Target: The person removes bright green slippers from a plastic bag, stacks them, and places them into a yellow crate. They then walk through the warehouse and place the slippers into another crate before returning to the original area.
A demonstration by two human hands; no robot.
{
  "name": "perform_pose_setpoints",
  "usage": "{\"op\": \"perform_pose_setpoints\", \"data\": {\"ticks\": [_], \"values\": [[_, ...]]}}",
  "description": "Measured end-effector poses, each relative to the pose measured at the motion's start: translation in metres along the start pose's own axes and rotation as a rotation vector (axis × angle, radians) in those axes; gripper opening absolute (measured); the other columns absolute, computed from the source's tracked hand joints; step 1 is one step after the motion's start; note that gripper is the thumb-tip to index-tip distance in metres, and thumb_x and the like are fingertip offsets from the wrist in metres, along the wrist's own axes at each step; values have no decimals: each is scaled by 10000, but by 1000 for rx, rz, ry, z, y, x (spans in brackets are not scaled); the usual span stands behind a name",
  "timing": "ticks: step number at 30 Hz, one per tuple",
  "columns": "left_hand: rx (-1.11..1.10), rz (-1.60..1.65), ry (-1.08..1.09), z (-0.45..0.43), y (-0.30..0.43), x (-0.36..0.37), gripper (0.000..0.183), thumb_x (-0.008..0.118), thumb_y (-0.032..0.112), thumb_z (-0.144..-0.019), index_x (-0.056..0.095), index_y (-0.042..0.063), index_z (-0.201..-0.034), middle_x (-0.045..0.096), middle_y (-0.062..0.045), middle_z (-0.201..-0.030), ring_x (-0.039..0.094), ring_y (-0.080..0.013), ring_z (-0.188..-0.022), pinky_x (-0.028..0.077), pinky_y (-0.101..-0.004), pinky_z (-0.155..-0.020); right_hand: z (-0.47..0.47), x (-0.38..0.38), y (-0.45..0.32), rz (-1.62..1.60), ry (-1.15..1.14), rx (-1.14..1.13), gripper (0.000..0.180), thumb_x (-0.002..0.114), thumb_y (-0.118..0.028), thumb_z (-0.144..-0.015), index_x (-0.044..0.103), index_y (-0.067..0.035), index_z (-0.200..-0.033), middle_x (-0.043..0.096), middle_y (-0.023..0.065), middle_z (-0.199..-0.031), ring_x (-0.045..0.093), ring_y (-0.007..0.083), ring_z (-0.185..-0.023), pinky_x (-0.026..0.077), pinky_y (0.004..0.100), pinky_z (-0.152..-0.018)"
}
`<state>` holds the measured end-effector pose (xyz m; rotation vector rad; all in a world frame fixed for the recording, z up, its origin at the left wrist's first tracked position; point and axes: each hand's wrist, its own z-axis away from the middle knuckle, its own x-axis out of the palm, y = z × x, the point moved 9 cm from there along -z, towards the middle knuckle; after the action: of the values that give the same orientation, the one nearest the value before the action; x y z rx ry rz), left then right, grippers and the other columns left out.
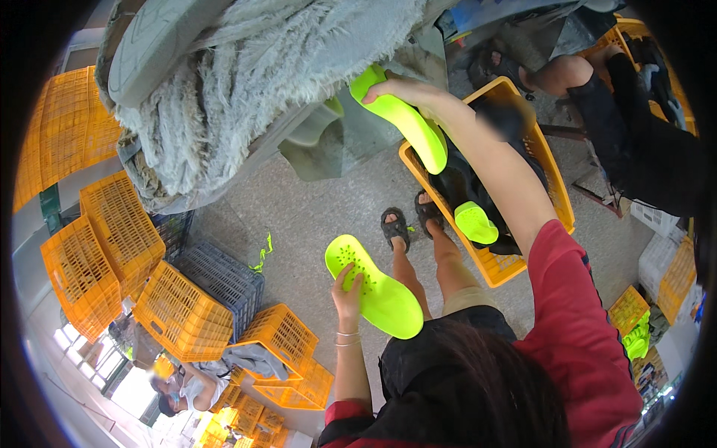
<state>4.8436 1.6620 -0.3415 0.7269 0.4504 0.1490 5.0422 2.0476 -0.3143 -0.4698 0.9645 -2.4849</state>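
My left hand [348,294] grips a neon-green foam insole [386,305], its perforated end turned away from me. My right arm reaches across an orange plastic crate [493,274], and my right hand [400,89] holds a second neon-green insole [420,134] by its far end. That end lies at the frayed edge of a large grey cloth buffing wheel [269,61]; whether the two touch, I cannot tell. Inside the crate are black items and a smaller-looking neon-green foam piece [475,221].
Stacked orange crates [185,313] and a grey crate [224,280] stand to the left. A green scrap [263,255] lies on the concrete floor [313,207]. Beyond the right crate sits a person in black [644,129]. Another person [196,386] is at lower left.
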Motion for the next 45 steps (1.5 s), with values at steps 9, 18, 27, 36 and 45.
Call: {"op": "perform_pose_setpoints", "data": {"ticks": [9,18,27,36,45], "values": [[15,-2,-3,11,6,6,310,653,21,-846,630,3,-1154,640,-85,-1058,588,-121,-891,503,-254,-778,14,-8,14,-56,78,-56,554,728,-385,-626,611,-33,-1037,610,117,-954,579,201,-823,464,313,-698],[74,-134,7,14,13,-6,319,650,33,-851,619,3,-1168,635,-108,-1093,595,-151,-940,502,-271,-814,53,10,14,32,107,-261,903,695,-237,-643,333,-39,-1446,506,160,-1311,530,243,-1116,441,301,-907],[70,-113,-44,19,14,2,367,638,29,-858,575,-1,-1219,619,-113,-1126,590,-155,-970,500,-283,-833,49,-2,54,32,118,-295,1010,690,-213,-649,174,-59,-1504,426,160,-1401,454,240,-1226,362,299,-1006],[250,-228,-5,34,37,14,597,626,9,-856,365,5,-1393,538,-125,-1250,558,-191,-1067,471,-307,-906,20,3,17,-21,41,-164,923,738,-381,-581,407,19,-1344,582,186,-1117,576,263,-1005,477,330,-818],[27,-145,-433,9,33,58,599,585,-8,-869,305,-8,-1399,521,-131,-1266,530,-214,-1137,445,-318,-963,221,84,135,-276,-457,-174,909,759,-173,-735,246,-30,-1471,380,171,-1439,406,263,-1298,316,343,-1075]]}}
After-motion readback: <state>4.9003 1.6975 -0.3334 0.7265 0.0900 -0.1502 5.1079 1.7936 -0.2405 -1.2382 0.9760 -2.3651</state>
